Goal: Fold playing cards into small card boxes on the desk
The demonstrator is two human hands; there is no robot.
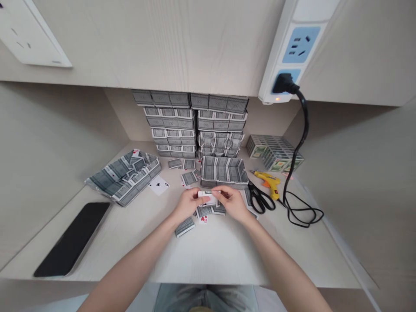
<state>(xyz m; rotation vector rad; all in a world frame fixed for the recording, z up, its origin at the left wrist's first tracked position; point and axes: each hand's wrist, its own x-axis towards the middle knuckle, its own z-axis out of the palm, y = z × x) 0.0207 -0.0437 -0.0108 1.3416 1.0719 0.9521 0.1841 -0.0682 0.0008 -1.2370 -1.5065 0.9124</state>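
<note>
My left hand (189,203) and my right hand (229,201) meet over the middle of the desk. Between them is a playing card (208,198), white face towards me, with the fingers of both hands closed on its two ends. Whether it is one card or a few together I cannot tell. Several grey-backed cards (203,211) and a red eight (203,219) lie just below the hands. Left of these is a small grey card piece (184,227). Directly beyond my fingers stands an open box made of cards (224,170).
Stacked card boxes (172,119) line the back. A card tray (125,177) and a phone (73,238) lie left. Black scissors (260,198) and a yellow glue gun (269,182) lie right; a black cable (294,160) runs up to the power strip (294,52).
</note>
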